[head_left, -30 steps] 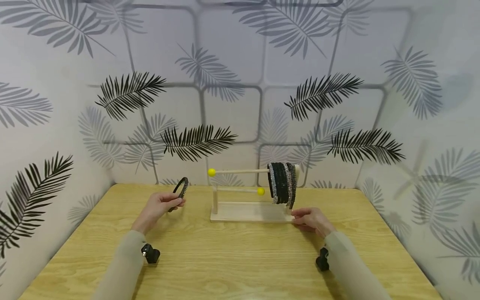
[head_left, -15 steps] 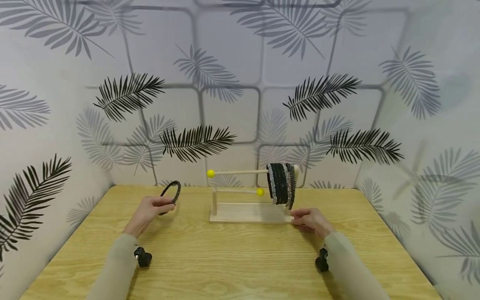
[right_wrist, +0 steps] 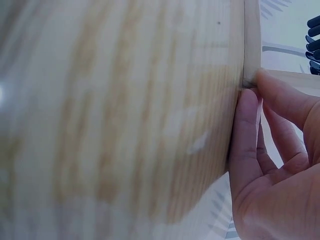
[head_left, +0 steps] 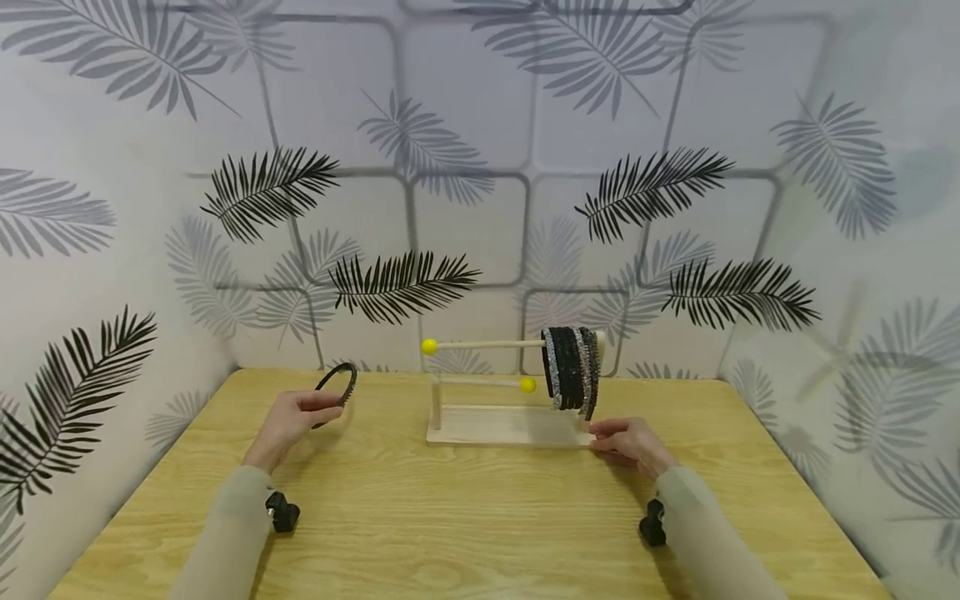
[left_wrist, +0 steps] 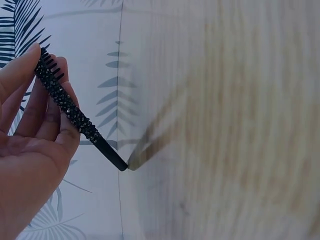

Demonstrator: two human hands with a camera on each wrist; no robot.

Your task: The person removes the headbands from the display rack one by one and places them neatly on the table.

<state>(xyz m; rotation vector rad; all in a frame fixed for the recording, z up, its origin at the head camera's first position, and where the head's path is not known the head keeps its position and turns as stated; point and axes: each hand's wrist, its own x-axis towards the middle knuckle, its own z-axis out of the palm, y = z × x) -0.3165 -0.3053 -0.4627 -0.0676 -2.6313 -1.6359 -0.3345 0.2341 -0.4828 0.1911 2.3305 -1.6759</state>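
Observation:
A black headband with inner comb teeth is pinched between thumb and fingers of my left hand, left of the wooden stand. Seen from the left wrist, its outer face glitters with small stones, and one tip comes right down at the tabletop. My right hand grips the front right corner of the stand's flat base, thumb above and a finger at its edge. Several black and silver headbands hang together at the right end of the stand's upper rod.
Yellow balls cap the upper rod on its left end and the lower rod on its right end. The wood-grain table meets a leaf-patterned wall behind. Small black cameras sit at both wrists.
My left hand has moved left, away from the stand, carrying the headband, which has turned so its loop shows wider. The right hand stays on the stand's corner.

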